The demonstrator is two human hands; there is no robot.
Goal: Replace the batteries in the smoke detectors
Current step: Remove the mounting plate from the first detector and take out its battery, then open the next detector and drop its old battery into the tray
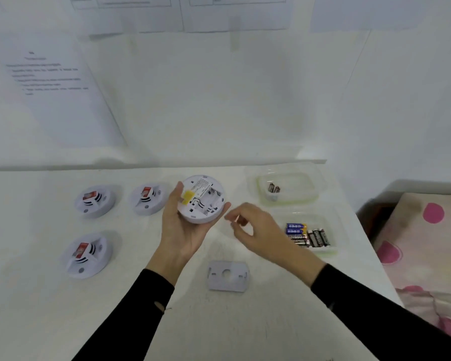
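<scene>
Nearest to me a grey backplate (228, 276) lies flat on the table (258, 321), so I judge that one detector is already opened. Above it my left hand (185, 227) grips that detector (202, 199) from below, fingers wrapped around its rim, its underside turned up to me with a yellow tab (188, 197) on it. The battery bay looks empty to me, but the picture is soft there and I cannot be sure. My right hand (255, 230) hovers just beside the detector with thumb and forefinger curled near each other; I cannot tell if they pinch something small or nothing. To its right a clear tray (331, 252) holds the fresh cells (309, 234), some blue and some dark, partly hidden behind my right wrist. On the left three more detectors (95, 200) (149, 198) (87, 254) sit face up and closed, so I judge they are not yet done. Farther, a second tray (310, 185) holds two dark cells (274, 188), probably the used ones. So the task looks at an early stage: old cells out of the first unit, new ones still to go in. The papers (52, 82) on the wall are too blurred to read, and the upper sheets are cut off by the frame.
</scene>
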